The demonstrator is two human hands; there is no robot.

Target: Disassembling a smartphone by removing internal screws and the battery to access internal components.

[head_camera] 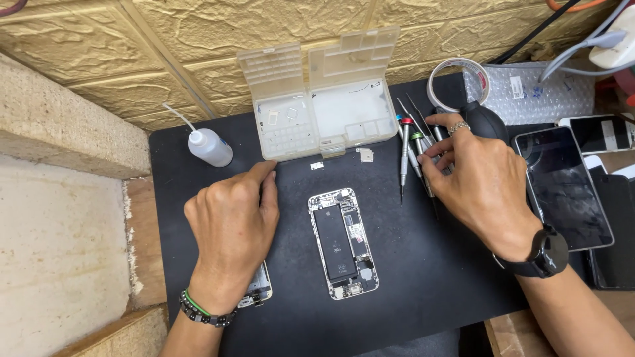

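I see the opened phone (343, 243) lying flat on the black mat (423, 277) that covers the table, its battery and inner parts facing up, and it sits between my two hands without either one touching it.

My left hand (233, 228) rests palm down on the mat just left of the phone. Its fingers are loosely curled and the forefinger stretches up toward the front edge of the clear plastic parts box (322, 99), which stands open with its lid leaning back against the wall. That grip is loose and holds nothing I can make out. Under the heel of this hand a second metal phone part (258, 291) peeks out, partly covered.

My right hand (479, 182) is up and to the right of the phone, well apart from it. Its fingertips are drawn narrow and rest on the bunch of small screwdrivers (413, 155) lying on the mat; whether they have actually pinched one I cannot tell. The black air blower (486, 119) sits right behind the knuckles, beside a roll of tape (458, 69).

A small squeeze bottle (208, 147) lies at the mat's left end. A dark phone screen (562, 188) lies off to the right.
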